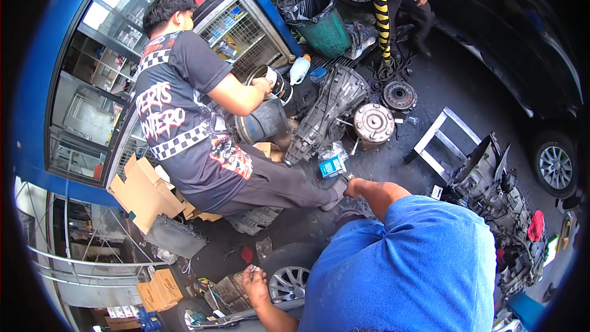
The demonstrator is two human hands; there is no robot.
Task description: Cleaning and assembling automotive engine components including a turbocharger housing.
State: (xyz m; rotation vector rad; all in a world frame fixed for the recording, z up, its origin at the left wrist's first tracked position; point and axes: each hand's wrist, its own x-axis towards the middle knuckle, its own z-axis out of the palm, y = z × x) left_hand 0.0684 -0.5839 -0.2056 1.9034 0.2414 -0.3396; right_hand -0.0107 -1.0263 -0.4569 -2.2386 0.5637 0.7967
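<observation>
My left hand (255,280) is raised beside the wheel (289,281) at the bottom, its fingers curled; whatever it may hold is too small to make out. My right arm stretches out to my right hand (347,184), low beside a blue-labelled package (330,166) and the co-worker's shoe (332,200); its fingers are too unclear to read. A large transmission housing (326,104) lies beyond, beside a round metal converter (373,122) and a clutch assembly (398,95).
A co-worker (184,117) bends over buckets (261,123) at left, near cardboard (147,190). Another person (399,0) stands behind a striped post (379,18). A metal frame (439,135), gearbox parts (491,221) and a black car (522,37) line the right.
</observation>
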